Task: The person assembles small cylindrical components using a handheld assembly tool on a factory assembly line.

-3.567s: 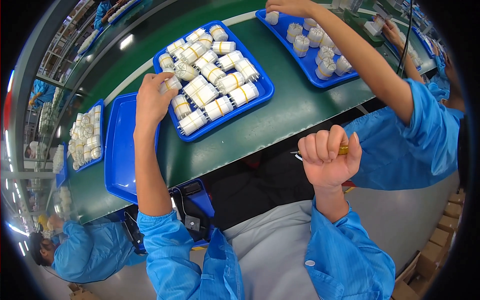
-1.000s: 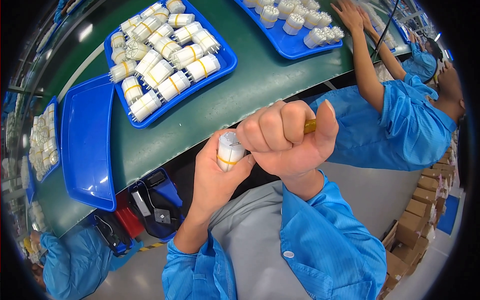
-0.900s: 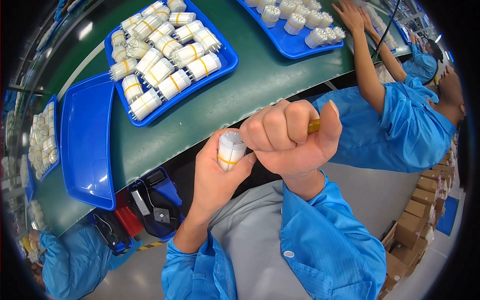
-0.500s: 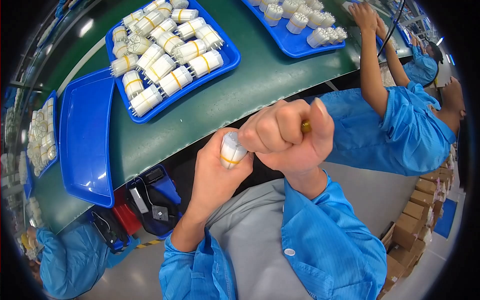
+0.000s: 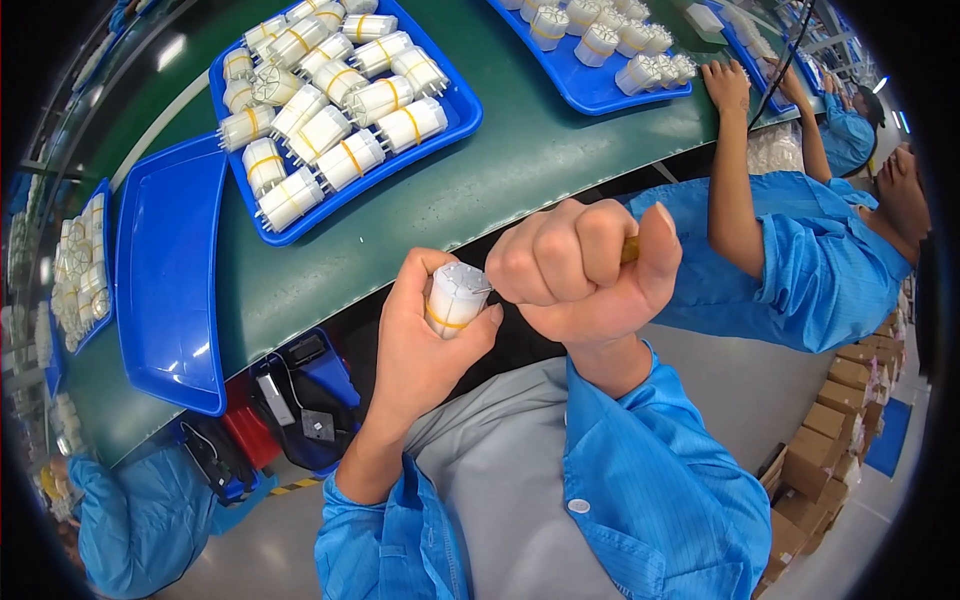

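Fingers of the left hand [image 5: 412,330]: wrapped around a white cylinder [image 5: 456,297], segmented top face tilted upward, yellow band [image 5: 446,319] showing near the base.
Fingers of the right hand [image 5: 588,265]: clenched around a tool with a yellow handle [image 5: 630,249], thumb raised beside its end; thin tip near the cylinder's upper edge, contact too small to confirm.
White cylinder's place: held between the near edge of the table [image 5: 390,235] and the grey shirt front [image 5: 500,470].
Step in hand: probably working the cylinder's upper rim with the tool, judging by both hands close together.
Next move: calls, most likely, for a steady left grip and fine control of the tip.
Large blue tray [image 5: 467,112]: filled with similar banded cylinders, pins showing at some ends.
Second blue tray [image 5: 172,290]: just left of it.
Writing: none readable on cylinder or handle; cardboard boxes [image 5: 820,420] too distant to read.
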Available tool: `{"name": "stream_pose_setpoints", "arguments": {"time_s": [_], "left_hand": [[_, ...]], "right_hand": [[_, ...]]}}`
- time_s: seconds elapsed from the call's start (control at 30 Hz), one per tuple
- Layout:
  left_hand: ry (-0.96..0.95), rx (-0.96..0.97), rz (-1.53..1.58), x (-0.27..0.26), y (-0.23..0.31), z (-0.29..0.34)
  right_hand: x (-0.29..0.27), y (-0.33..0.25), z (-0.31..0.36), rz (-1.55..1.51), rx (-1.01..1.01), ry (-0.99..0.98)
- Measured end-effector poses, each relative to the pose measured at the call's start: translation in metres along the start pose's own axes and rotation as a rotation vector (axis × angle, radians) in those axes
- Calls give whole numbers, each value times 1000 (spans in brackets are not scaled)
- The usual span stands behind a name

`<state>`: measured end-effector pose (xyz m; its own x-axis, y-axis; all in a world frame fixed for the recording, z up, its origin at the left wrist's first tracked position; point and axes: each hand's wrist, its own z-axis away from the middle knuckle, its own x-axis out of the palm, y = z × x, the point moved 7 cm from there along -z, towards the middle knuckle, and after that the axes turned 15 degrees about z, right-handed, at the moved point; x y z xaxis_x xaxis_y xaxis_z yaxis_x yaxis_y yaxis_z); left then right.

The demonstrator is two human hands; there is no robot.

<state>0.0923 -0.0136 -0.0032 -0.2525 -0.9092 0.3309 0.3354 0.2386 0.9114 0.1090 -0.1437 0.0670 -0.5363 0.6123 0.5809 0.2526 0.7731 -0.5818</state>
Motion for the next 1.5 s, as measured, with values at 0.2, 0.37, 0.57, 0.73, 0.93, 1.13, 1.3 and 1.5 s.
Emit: {"name": "stream_pose_setpoints", "arguments": {"time_s": [0.2,0.37,0.57,0.73,0.93,1.13,1.3,1.5], "left_hand": [[27,152,-216,5,14,0],[65,108,-293,4,14,1],[55,94,-275,0,7,-5],[-58,-19,-54,-5,-3,-4],[23,38,-106,-7,0,-2],[74,114,-227,0,13,2],[98,144,-317,-1,15,4],[80,156,-445,-4,11,-4]], "right_hand": [[3,6,-2,-14,0,-1],[3,13,2,46,92,11],[-11,28,-1,34,230,59],[-12,10,-1,-19,145,75],[-1,8,-2,-9,24,32],[3,14,0,-10,32,26],[4,17,-1,-13,57,22],[-4,26,0,20,152,101]]}}
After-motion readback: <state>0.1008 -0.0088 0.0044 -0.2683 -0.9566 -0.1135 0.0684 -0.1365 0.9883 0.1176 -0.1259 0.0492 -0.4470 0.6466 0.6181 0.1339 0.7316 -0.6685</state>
